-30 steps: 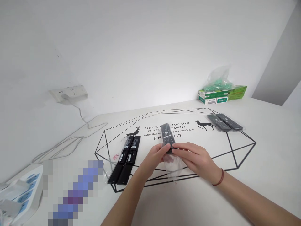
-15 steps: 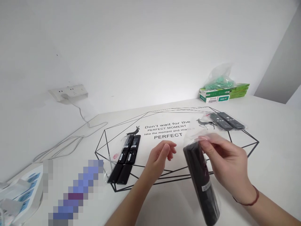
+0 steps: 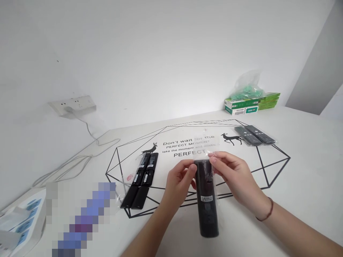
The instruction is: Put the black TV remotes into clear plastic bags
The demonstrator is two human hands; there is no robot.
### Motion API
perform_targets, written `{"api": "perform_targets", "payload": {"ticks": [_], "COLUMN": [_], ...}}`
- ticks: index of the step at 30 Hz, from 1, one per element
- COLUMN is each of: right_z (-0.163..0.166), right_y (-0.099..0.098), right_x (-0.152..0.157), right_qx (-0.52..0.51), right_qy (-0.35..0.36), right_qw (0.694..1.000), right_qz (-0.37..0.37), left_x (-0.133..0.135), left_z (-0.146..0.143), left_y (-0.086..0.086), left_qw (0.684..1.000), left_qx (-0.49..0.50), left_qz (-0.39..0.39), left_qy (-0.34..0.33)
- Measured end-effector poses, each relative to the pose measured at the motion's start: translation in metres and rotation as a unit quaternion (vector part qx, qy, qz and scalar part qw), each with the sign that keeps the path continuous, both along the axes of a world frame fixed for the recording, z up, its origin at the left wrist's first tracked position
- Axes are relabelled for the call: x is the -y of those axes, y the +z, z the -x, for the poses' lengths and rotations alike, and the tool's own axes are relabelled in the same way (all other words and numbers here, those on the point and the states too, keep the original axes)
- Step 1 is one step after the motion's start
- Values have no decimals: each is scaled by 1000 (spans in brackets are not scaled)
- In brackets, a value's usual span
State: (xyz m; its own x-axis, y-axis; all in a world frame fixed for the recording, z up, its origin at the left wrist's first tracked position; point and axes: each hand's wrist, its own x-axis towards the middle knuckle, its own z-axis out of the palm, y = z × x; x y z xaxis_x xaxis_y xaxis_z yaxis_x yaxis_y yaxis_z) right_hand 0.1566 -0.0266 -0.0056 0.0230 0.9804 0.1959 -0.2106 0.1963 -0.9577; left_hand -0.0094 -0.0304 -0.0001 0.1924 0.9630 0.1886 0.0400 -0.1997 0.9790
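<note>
A black remote control (image 3: pixel 208 214) in a clear plastic bag hangs upright in front of me, its back with a white label facing me. My left hand (image 3: pixel 180 182) pinches the bagged remote at its upper left edge, thumb in front. At the upper right, my right hand (image 3: pixel 232 173) grips the clear bag (image 3: pixel 205 144) near the remote's top end. Left of my hands lie two black remotes (image 3: pixel 148 167), back side up with open battery bays, and two loose battery covers (image 3: pixel 140 198) below them.
Two bagged remotes (image 3: pixel 254 135) lie button side up at the right. Green and white boxes (image 3: pixel 241 106) with a plastic bag (image 3: pixel 248 85) on top stand by the wall. At the left are a power strip (image 3: pixel 32 221), cables (image 3: pixel 77 157) and a wall socket (image 3: pixel 80 104).
The bagged remote has moved left and away from me, and now hangs straighter. My left hand has closed on its upper left edge; my right hand still holds the bag.
</note>
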Motion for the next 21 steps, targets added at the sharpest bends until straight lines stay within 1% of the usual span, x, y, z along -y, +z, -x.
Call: {"api": "perform_targets", "payload": {"ticks": [2, 6, 10, 13, 16, 21], "right_z": [0, 0, -1, -1, -1, -2], "right_y": [-3, -5, -4, -4, -7, -10], "right_x": [-4, -9, -12, -14, -17, -21], "right_qx": [-2, 27, 63, 84, 94, 88], "right_qy": [13, 27, 38, 42, 53, 63], "right_qw": [1000, 999, 997, 996, 994, 994], "right_qz": [10, 4, 2, 1, 10, 28], "left_x": [-1, -6, -13, -18, -22, -21], "left_z": [-1, -2, 1, 4, 6, 5], "left_y": [-1, -5, -8, -11, -11, -8], "left_qw": [1000, 999, 999, 999, 998, 993], "left_qx": [1, -12, -24, -8, 15, 45], "left_qz": [14, 39, 37, 40, 59, 95], "left_qy": [5, 15, 23, 33, 25, 46]}}
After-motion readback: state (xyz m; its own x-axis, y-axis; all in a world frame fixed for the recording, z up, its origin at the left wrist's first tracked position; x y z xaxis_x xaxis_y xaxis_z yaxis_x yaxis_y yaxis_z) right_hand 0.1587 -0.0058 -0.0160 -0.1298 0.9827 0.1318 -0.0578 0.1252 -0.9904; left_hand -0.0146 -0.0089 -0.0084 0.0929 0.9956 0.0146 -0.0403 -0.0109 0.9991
